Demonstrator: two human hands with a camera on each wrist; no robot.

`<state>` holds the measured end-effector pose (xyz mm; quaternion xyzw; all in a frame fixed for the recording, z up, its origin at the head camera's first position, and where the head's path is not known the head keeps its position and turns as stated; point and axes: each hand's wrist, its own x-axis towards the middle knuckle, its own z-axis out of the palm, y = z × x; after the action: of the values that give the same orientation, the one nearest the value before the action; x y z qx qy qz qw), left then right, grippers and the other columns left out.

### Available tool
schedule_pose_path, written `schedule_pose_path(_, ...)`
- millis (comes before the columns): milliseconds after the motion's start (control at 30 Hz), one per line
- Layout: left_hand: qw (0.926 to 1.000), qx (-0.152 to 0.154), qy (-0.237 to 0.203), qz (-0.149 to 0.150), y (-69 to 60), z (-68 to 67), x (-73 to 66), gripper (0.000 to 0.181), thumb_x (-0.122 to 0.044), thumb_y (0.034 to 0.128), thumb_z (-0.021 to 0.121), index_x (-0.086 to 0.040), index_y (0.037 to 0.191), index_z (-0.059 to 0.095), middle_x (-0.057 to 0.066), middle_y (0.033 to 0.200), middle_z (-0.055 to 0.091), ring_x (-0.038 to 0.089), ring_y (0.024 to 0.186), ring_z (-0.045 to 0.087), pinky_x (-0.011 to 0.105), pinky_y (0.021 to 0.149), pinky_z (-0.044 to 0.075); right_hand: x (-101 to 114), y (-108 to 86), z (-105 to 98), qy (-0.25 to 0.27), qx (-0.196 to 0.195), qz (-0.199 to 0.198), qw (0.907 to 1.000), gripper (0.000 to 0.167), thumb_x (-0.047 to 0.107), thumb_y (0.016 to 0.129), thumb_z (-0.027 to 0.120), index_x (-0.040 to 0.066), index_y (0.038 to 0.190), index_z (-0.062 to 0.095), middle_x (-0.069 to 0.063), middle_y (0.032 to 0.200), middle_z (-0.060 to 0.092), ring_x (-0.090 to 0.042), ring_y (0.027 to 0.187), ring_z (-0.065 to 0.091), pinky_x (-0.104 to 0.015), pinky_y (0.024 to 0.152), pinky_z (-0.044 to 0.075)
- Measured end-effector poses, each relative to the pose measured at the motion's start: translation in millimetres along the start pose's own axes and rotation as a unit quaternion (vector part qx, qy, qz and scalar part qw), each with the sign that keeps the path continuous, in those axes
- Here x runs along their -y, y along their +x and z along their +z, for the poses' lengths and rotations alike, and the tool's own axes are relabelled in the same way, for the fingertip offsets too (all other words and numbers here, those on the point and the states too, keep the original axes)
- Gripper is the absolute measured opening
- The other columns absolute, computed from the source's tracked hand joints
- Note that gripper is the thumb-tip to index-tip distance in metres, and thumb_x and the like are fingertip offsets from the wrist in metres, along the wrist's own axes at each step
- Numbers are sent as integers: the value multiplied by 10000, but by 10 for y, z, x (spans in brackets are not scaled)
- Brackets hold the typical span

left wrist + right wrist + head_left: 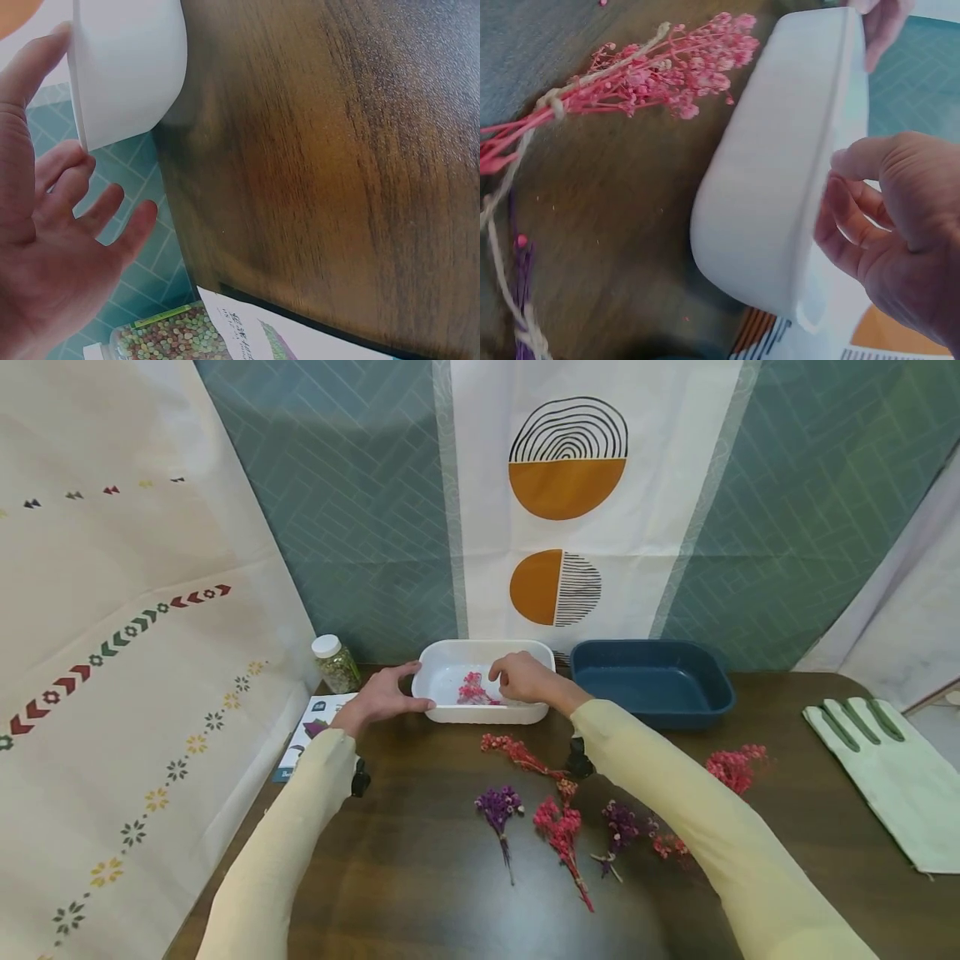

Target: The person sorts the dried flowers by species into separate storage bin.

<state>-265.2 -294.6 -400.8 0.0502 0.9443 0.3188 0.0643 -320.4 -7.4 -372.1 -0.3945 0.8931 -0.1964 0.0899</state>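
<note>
A white rectangular dish [487,714] stands at the back of the table, with pink dried flowers [474,690] lying inside it. My left hand [381,695] holds the dish's left end, thumb and fingertips on the rim; its other fingers spread loosely in the left wrist view. Over the dish's right half is my right hand [522,678], fingers bent and thumb close to the index finger. In the right wrist view, its fingertips [841,159] are beside the rim. Whether they pinch a flower stem is hidden. A tied pink bunch [671,71] lies in front of the dish.
Right of the white dish stands a dark blue dish [652,720]. Purple bunches [498,810] and pink bunches [558,827] lie on the table nearer me. A lidded jar [337,667] and a printed card [300,739] are at left, a pale green glove [892,777] at right.
</note>
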Motion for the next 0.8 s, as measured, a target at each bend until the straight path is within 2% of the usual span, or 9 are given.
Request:
schedule_pose_path(200,10000,18,-46,6,4,-12,-1,982,-440,793,820,-81,1565,331,169,1568,359,389,1388,374,599,1078,354,34,-213,-159,299,-298,-390,9983,246,-1,916,624,-33,1149,697,-118,928,701,-236,781,608,-355,760,554)
schedule_pose_path(400,10000,-2,-28,-2,13,-2,18,971,-431,793,823,-82,1561,342,163,1568,362,384,1391,373,597,1079,355,71,-453,-224,656,-353,-639,9952,233,24,923,634,-16,1144,698,-61,862,687,-208,779,632,-366,761,555)
schedule_pose_path(600,10000,-11,-9,14,-5,-6,5,989,-454,783,824,-85,1563,340,156,1570,362,386,1392,375,597,1077,356,123,-677,-207,928,45,-573,9940,253,44,928,659,-13,1174,687,-31,865,678,-190,786,642,-341,710,550)
schedule_pose_path(800,10000,-34,-30,17,-16,2,0,983,-445,784,823,-84,1562,342,159,1567,364,387,1391,376,602,1076,354,129,-861,-84,1071,447,-507,9919,287,31,919,684,-33,1198,663,-36,881,674,-177,786,652,-325,699,550)
